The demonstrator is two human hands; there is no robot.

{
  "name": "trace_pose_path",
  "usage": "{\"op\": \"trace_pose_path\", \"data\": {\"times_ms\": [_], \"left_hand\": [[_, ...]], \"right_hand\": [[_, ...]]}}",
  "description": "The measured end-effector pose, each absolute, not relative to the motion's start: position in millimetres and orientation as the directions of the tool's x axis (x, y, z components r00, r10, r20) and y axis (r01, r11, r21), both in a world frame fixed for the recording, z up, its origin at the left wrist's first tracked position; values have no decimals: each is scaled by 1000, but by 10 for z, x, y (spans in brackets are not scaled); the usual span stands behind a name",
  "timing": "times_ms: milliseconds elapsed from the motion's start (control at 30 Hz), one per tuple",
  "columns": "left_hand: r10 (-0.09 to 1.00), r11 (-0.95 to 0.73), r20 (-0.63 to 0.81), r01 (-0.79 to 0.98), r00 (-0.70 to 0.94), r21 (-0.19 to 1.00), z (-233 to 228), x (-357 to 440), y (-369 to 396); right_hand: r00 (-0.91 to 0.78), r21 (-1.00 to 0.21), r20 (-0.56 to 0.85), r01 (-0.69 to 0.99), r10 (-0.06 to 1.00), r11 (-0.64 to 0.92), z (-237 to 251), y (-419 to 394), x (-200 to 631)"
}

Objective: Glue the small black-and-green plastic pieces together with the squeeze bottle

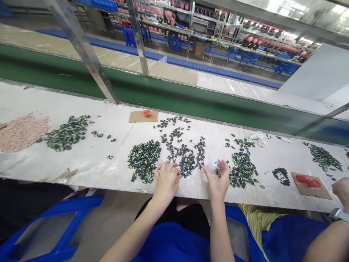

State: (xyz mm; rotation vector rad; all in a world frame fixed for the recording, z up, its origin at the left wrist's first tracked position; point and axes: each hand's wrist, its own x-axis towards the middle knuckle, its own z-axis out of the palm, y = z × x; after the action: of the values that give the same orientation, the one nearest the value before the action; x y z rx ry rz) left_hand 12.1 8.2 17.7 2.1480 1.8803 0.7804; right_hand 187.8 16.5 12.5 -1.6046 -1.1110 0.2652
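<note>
My left hand (pixel 167 177) rests palm down on the white worktable (pixel 89 163), fingers together at the edge of a scatter of small dark parts (pixel 188 160). A dense pile of black-and-green parts (pixel 144 158) lies just left of it. My right hand (pixel 218 178) is turned palm up with fingers curled around a small clear bottle with a blue tip (pixel 212 166); a few dark parts sit in the palm. Another heap of green-and-black parts (pixel 242 169) lies right of that hand.
A pink heap (pixel 20 133) and a further green-black pile (pixel 67 133) lie at the left. A red cap on cardboard (pixel 146 113) sits at the back. A co-worker's hand (pixel 342 191) is at the right by red caps on cardboard (pixel 309 181). A green conveyor belt (pixel 191 100) runs behind.
</note>
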Motion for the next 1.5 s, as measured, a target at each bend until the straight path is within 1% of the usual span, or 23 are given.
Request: {"op": "trace_pose_path", "data": {"times_ms": [67, 100, 133, 167, 233, 300, 333, 400, 467, 600, 667, 733, 833, 933, 1033, 1133, 1267, 1400, 1500], "left_hand": [[952, -218, 296, 853, 79, 474, 177, 95, 81], [944, -242, 316, 843, 91, 481, 188, 78, 74], [935, -272, 336, 830, 110, 486, 204, 61, 64], [925, -308, 353, 815, 137, 490, 224, 44, 49], [903, -385, 376, 779, 208, 495, 270, 14, 15], [883, -442, 392, 742, 259, 505, 300, -13, -20], [875, -459, 401, 725, 271, 513, 301, -27, -34], [869, -473, 413, 702, 271, 533, 272, -62, -57], [872, -463, 423, 699, 248, 545, 203, -108, -75], [891, -378, 429, 766, 149, 519, 31, -198, -107], [899, -357, 416, 782, 139, 510, -31, -219, -119], [901, -356, 408, 784, 145, 508, -66, -221, -122], [897, -359, 417, 787, 144, 501, -92, -213, -104], [896, -372, 417, 773, 154, 514, -114, -221, -65], [897, -393, 406, 740, 177, 546, -131, -234, -31], [917, -353, 365, 760, 164, 545, -119, -223, -26], [931, -290, 350, 796, 106, 531, -41, -165, -60], [901, -362, 420, 721, 108, 591, 117, -73, -96], [865, -433, 488, 665, 116, 609, 272, 12, -103]], "right_hand": [[511, -765, 557, 623, 655, 164, 153, 47, 1809], [461, -714, 627, 662, 627, 227, 168, -16, 1768], [366, -682, 651, 666, 665, 301, 181, -75, 1726], [257, -679, 631, 638, 732, 362, 195, -123, 1685], [17, -734, 504, 536, 864, 418, 221, -173, 1613], [-141, -803, 374, 445, 917, 397, 241, -167, 1559], [-172, -826, 339, 417, 925, 380, 247, -152, 1540], [-164, -851, 315, 388, 935, 355, 254, -122, 1515], [-122, -866, 305, 377, 944, 329, 254, -109, 1505], [-44, -893, 270, 362, 962, 267, 264, -127, 1529], [-54, -907, 236, 346, 970, 240, 282, -138, 1554], [-88, -931, 164, 315, 982, 184, 302, -148, 1578], [-121, -978, 18, 204, 992, 43, 304, -165, 1592], [-104, -994, -107, 14, 989, -106, 263, -188, 1580], [-59, -978, -175, -105, 983, -180, 222, -208, 1564], [2, -984, -150, -93, 989, -149, 226, -219, 1570], [76, -997, -77, 6, 994, -77, 264, -235, 1587], [191, -998, 0, 69, 982, -13, 290, -259, 1533], [244, -999, 25, 29, 969, 18, 332, -270, 1450]]}}
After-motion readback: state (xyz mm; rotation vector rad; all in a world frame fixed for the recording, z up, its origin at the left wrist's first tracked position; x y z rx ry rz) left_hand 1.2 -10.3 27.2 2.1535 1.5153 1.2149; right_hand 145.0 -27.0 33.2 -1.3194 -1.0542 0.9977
